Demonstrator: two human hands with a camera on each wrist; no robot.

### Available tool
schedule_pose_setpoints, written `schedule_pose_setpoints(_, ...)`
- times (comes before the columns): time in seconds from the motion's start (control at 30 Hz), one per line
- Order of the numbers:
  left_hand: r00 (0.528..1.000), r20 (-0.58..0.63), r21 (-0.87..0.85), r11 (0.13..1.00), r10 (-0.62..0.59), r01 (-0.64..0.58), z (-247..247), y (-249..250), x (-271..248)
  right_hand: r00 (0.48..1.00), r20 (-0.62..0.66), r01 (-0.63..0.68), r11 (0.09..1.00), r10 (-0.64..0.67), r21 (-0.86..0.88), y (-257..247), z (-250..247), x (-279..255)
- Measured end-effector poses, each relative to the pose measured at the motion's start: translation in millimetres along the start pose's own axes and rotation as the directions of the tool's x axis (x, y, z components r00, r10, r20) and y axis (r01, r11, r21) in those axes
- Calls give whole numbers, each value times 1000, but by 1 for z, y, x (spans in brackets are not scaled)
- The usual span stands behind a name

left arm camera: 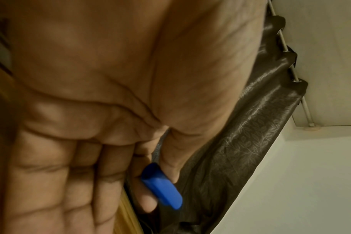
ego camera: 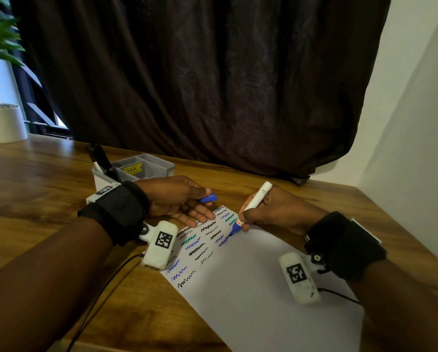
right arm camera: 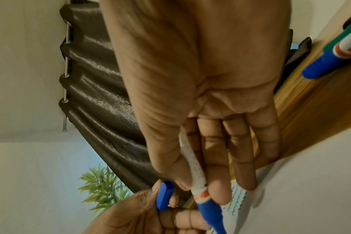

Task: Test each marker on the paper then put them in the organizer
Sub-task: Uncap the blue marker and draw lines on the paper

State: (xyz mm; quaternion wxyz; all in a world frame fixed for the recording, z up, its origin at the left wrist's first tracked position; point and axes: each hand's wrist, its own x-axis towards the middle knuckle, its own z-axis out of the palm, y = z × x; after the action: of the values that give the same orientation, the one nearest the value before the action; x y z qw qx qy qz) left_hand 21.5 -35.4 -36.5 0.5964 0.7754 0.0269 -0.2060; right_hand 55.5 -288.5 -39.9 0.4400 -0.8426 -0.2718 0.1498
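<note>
Paper: white sheet of paper [ego camera: 258,280] lies flat on the wooden bench [ego camera: 40,179], its far corner covered in rows of black, blue and green squiggles. Right hand [ego camera: 271,212] pinches a white-barrelled marker with a blue nib end [ego camera: 253,203] between thumb and fingers [right arm camera: 218,186], barrel tilted back, tip touching the sheet at the end of a blue squiggle. Left hand [ego camera: 177,199] rests beside it, palm half up; its long fingers [ego camera: 200,215] lie straight and close together on the sheet's far corner, while thumb and forefinger pinch the small blue plastic cap [ego camera: 209,198]. Grey-and-white plastic desk organizer [ego camera: 147,168] stands behind the left wrist, dark markers upright in its near compartment [ego camera: 101,158]. Right wrist view shows more capped markers [right arm camera: 335,53] lying on the bench at frame edge, probably one blue and one green; blur hampers counting.
</note>
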Motion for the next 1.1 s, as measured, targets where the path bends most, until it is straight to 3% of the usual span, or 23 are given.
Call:
schedule_pose_setpoints(0.2,1000,21,1,1000,5,-5,-2,-1,1,998,-42,-38,999,39,26,-1,-2,-3)
schedule_pose_setpoints(0.37,993,2,-34,993,114,-114,-3,0,0,964,-258,17,956,61,293,-9,-6,1)
schedule_pose_setpoints(0.53,961,-100,-47,964,257,-262,-4,2,2,968,-239,68,829,80,556,-17,-5,0)
schedule_pose_setpoints(0.67,941,-71,-50,941,332,-336,-2,1,2,963,-265,95,845,57,526,-22,0,-2)
schedule_pose_setpoints(0.9,940,-34,-10,941,338,-339,2,3,0,969,-247,115,896,-6,429,-21,7,-4)
schedule_pose_setpoints(1.1,894,-34,-48,893,446,-447,6,5,-2,966,-258,141,892,-28,430,-23,5,-8)
